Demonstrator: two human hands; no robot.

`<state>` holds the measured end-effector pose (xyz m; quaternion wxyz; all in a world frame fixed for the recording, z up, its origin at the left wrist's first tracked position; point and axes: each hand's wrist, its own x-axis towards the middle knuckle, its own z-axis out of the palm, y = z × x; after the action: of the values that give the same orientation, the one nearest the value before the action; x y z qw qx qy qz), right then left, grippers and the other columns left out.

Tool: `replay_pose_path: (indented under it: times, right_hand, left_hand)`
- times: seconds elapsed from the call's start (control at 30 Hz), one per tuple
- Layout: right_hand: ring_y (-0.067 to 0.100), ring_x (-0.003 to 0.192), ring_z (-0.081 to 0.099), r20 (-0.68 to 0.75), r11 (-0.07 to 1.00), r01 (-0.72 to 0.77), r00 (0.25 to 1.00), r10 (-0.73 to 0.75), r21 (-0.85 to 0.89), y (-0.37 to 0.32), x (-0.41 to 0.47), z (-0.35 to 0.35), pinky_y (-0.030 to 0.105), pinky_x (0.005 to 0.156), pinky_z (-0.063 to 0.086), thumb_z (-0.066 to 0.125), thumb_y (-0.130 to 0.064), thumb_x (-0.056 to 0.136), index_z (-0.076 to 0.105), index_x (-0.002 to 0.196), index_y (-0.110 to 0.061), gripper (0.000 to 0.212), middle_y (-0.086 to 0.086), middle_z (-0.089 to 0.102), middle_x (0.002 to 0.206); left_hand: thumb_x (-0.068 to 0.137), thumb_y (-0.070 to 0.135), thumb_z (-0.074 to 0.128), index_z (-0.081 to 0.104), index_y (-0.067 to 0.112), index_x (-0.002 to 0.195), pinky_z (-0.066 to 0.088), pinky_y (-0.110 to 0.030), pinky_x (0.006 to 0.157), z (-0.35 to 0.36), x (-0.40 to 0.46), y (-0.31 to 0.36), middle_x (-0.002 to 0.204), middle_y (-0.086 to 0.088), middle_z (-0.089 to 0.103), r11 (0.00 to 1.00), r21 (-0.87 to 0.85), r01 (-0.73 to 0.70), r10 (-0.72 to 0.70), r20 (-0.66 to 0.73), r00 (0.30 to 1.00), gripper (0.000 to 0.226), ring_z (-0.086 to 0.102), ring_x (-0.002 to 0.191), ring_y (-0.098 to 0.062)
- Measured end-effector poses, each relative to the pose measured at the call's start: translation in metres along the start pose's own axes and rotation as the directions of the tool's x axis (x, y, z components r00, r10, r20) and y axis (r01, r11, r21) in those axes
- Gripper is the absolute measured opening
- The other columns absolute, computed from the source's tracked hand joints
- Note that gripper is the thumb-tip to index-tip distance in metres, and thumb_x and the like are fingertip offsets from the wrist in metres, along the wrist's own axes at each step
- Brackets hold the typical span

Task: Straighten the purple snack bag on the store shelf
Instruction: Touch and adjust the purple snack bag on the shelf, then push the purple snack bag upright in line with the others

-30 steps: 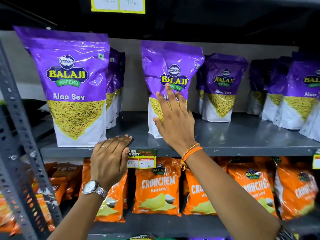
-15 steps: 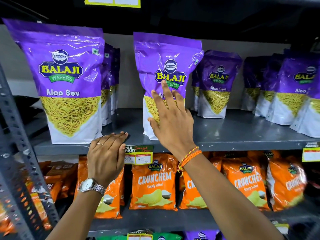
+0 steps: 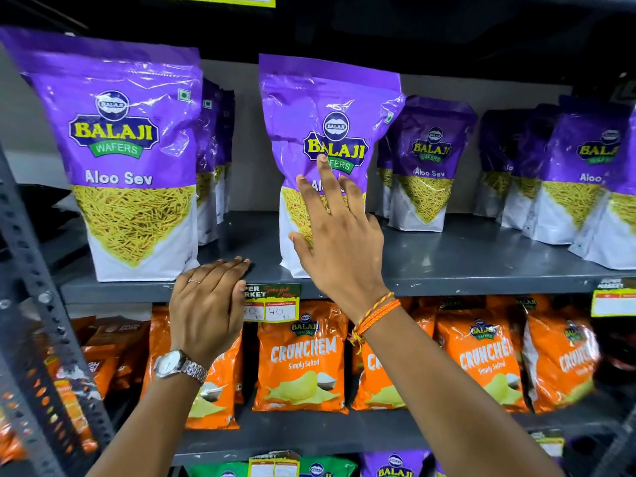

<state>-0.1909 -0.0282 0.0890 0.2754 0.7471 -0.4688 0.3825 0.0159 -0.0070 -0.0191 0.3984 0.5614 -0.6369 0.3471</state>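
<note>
Left hand [image 3: 206, 304] open, flat on shelf [image 3: 481, 263] edge, holding nothing. Aloo Sev bag [image 3: 330, 132] stands mid-shelf near front edge, top leaning left. Right hand [image 3: 339, 242] open, fingers spread against its front. Risk: hard push topples bag backward, or drags it off edge.

purple snack bag [image 3: 330, 108] now more upright, right hand [image 3: 339, 232] fingers spread wider

purple bag [image 3: 330, 132]: BALAJI WAFERS | orange bags [image 3: 303, 356]: CRUNCHEM Simply Salted | price tag [image 3: 272, 302]: 40 Rs
</note>
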Motion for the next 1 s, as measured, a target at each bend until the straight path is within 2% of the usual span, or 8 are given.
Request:
replay_pose_path:
  times: [0.3, 0.53, 0.67, 0.77, 0.87, 1.0]
  right_hand:
    - [0.028, 0.146, 0.034, -0.008, 1.0, 0.007, 1.0, -0.007, -0.023, 0.001, 0.001, 0.003, 0.047, 0.085, 0.055, 0.068, -0.052, 0.089, 0.036, 0.156, -0.028, 0.079, 0.0, 0.019, 0.172]
    - [0.029, 0.148, 0.032, -0.006, 1.0, 0.023, 1.0, -0.023, -0.009, 0.003, 0.0, 0.006, 0.048, 0.087, 0.054, 0.065, -0.055, 0.092, 0.031, 0.159, -0.027, 0.08, 0.001, 0.014, 0.173]
    - [0.027, 0.151, 0.027, -0.007, 0.997, 0.063, 0.998, -0.063, 0.054, 0.011, -0.004, 0.001, 0.048, 0.093, 0.051, 0.06, -0.056, 0.095, 0.031, 0.158, -0.032, 0.074, -0.002, 0.011, 0.174]
    - [0.03, 0.151, 0.028, -0.1, 0.981, 0.097, 0.992, -0.081, 0.167, 0.041, -0.009, -0.006, 0.052, 0.109, 0.044, 0.053, -0.049, 0.101, 0.035, 0.158, -0.033, 0.062, 0.0, 0.016, 0.173]
    - [0.029, 0.152, 0.026, -0.209, 0.968, 0.058, 0.978, -0.006, 0.243, 0.087, -0.008, -0.011, 0.05, 0.123, 0.027, 0.052, -0.038, 0.104, 0.038, 0.158, -0.026, 0.057, 0.007, 0.017, 0.173]
    - [0.037, 0.141, 0.034, -0.253, 0.947, -0.079, 0.954, 0.163, 0.311, 0.153, 0.004, -0.006, 0.049, 0.12, 0.029, 0.053, -0.03, 0.099, 0.044, 0.155, -0.017, 0.058, 0.014, 0.023, 0.17]
  left_hand:
    - [0.104, 0.029, 0.037, 0.073, 0.013, 0.123, 0.044, -0.044, 0.094, -0.001, 0.0, 0.002, 0.124, -0.006, 0.075, 1.0, -0.002, 0.01, -0.01, 0.001, 1.0, 0.044, 0.069, 0.114, -0.031]
    - [0.105, 0.03, 0.035, 0.074, 0.014, 0.122, 0.043, -0.043, 0.093, 0.002, -0.001, 0.003, 0.122, -0.006, 0.075, 0.999, 0.006, 0.035, -0.035, -0.002, 0.999, 0.045, 0.069, 0.113, -0.03]
    - [0.104, 0.031, 0.036, 0.074, 0.013, 0.122, 0.044, -0.045, 0.095, -0.001, -0.001, 0.004, 0.123, -0.007, 0.075, 0.999, -0.022, 0.047, -0.047, 0.002, 0.999, 0.045, 0.069, 0.115, -0.031]
    - [0.103, 0.031, 0.038, 0.072, 0.012, 0.124, 0.047, -0.049, 0.097, -0.006, 0.001, 0.014, 0.125, -0.009, 0.074, 0.989, -0.092, 0.119, -0.122, -0.031, 0.992, 0.045, 0.068, 0.118, -0.033]
    - [0.1, 0.03, 0.043, 0.068, 0.012, 0.13, 0.043, -0.048, 0.102, -0.013, -0.004, 0.038, 0.132, -0.009, 0.071, 0.975, -0.135, 0.178, -0.197, -0.149, 0.969, 0.043, 0.065, 0.123, -0.031]
    - [0.102, 0.033, 0.041, 0.065, 0.014, 0.135, 0.035, -0.037, 0.113, -0.012, -0.003, 0.102, 0.142, -0.001, 0.063, 0.981, -0.184, 0.064, -0.109, -0.247, 0.963, 0.045, 0.057, 0.134, -0.021]
